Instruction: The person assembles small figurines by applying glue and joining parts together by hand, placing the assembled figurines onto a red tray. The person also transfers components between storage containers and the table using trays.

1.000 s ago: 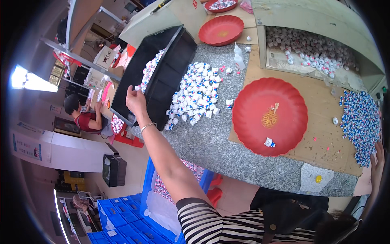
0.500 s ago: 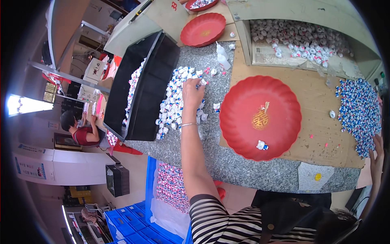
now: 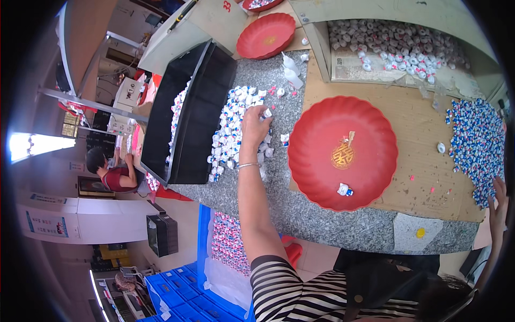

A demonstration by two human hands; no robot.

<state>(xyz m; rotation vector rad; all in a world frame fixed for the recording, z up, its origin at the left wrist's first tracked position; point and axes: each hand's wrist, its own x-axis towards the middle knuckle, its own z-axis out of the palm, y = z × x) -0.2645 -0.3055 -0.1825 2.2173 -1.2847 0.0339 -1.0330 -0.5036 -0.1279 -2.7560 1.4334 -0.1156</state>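
Observation:
My left hand (image 3: 255, 127) is closed, its fingertips pinching a small white figurine piece (image 3: 267, 113) at the right edge of a heap of white and blue figurine pieces (image 3: 230, 126). At the far right, my right hand (image 3: 499, 208) reaches the near edge of a pile of small blue and white pieces (image 3: 476, 139). Its fingers look apart, though the rim of the picture partly cuts them off. Between the hands sits a red scalloped plate (image 3: 316, 134) with one white and blue figurine (image 3: 345, 189) and a small pale scrap in it.
A black bin (image 3: 201, 118) borders the white heap on the left. White squeeze bottles (image 3: 291, 72) stand behind it. An open-fronted shelf (image 3: 386, 78) holds many white pieces at the back right. Another person (image 3: 115, 172) works at far left. Blue crates (image 3: 182, 295) stand below.
The whole view has shifted slightly. My left hand stays at the heap's right edge with the figurine piece at its fingertips, and my right hand remains by the blue pile.

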